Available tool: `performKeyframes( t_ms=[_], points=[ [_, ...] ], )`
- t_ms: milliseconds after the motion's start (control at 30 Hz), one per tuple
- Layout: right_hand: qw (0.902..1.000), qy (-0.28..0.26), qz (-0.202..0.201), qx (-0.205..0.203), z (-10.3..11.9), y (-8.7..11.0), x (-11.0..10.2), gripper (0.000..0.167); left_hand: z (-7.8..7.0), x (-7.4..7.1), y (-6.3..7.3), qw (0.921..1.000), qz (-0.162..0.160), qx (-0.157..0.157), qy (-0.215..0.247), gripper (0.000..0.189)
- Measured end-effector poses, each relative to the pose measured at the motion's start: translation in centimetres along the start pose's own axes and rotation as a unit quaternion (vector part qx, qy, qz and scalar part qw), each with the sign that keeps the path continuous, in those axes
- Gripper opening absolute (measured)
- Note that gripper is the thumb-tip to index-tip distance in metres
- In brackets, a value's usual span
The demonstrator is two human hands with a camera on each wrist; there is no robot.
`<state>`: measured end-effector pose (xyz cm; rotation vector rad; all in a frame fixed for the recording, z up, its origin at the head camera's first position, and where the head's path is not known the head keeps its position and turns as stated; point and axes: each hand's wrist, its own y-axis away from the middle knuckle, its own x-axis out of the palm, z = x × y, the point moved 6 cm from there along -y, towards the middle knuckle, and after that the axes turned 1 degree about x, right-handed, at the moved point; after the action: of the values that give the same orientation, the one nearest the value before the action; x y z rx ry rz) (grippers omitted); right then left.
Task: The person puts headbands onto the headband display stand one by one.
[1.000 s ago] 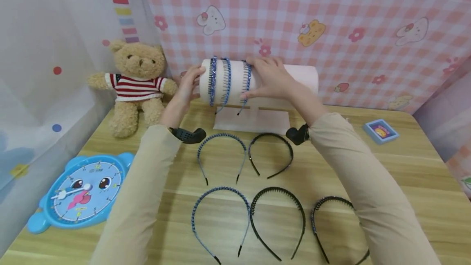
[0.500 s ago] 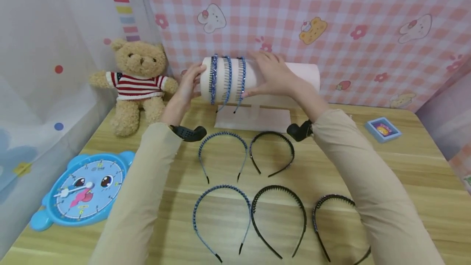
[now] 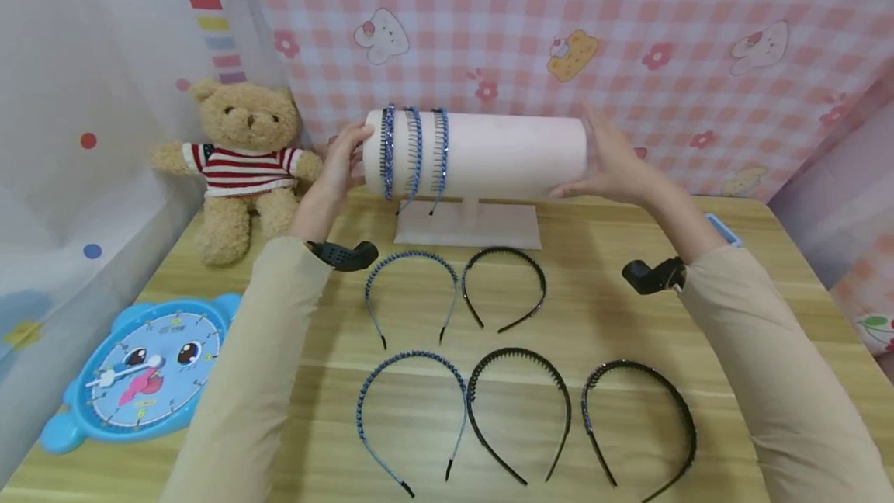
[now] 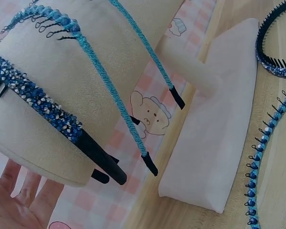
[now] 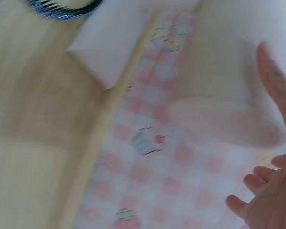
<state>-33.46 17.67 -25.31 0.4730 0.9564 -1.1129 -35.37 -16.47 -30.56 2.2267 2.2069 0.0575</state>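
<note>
A white headband display stand [image 3: 517, 154] has a horizontal roll on a flat base [image 3: 468, 225]. Three headbands sit around the roll's left part: a glittery blue one [image 3: 388, 154] nearest the end, then two thinner blue toothed ones [image 3: 415, 150]. My left hand [image 3: 342, 157] touches the roll's left end, its extended fingers [image 4: 31, 191] lying by the end face in the left wrist view. At the opposite end, my right hand [image 3: 618, 161] is spread, thumb along the roll's front. The right wrist view blurs whether that hand [image 5: 276, 191] touches the roll.
In front of the stand lie several headbands, among them a blue one [image 3: 412, 254] and a black one [image 3: 504, 249]. A teddy bear [image 3: 247, 169] sits left; a blue toy clock [image 3: 147, 371] lies front left. Behind my right wrist is a small blue frame [image 3: 725, 230].
The third headband has slid left along the roll, closer to the second. My right hand has left it and moved right to the roll's far end. My left hand stays at the left end.
</note>
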Motion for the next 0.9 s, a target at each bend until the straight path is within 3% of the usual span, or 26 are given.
performKeyframes(
  t_ms=[67,167,267,367,567,667,900],
  points=[
    [0.9992,-0.027,0.026,0.014,-1.5,0.8,0.8,0.117,0.0,-0.1,0.0,1.0,0.001,-0.002,-0.001,0.057],
    [0.9919,-0.035,0.1,0.07,-3.6,2.1,2.8,0.109,0.1,-0.2,0.1,1.0,-0.001,-0.007,0.003,0.057],
    [0.9785,-0.013,0.177,0.105,-4.8,2.9,5.3,0.087,0.1,-0.5,0.2,0.9999,-0.003,-0.009,0.012,0.057],
    [0.9674,-0.018,0.227,0.112,-4.8,3.3,7.8,0.064,0.0,-0.7,0.3,0.9998,-0.006,-0.008,0.018,0.057],
    [0.9629,0.015,0.252,0.095,-4.1,3.3,11.8,0.048,0.0,-0.5,0.3,0.9999,-0.003,-0.001,0.012,0.056],
    [0.96,0.019,0.256,0.112,-4.0,3.3,13.0,0.042,0.1,-0.3,0.1,1.0,0.003,0.0,0.004,0.056],
    [0.9603,-0.001,0.239,0.144,-4.8,3.8,12.1,0.033,0.1,-0.1,-0.1,1.0,0.002,-0.003,0.007,0.055]
  ],
)
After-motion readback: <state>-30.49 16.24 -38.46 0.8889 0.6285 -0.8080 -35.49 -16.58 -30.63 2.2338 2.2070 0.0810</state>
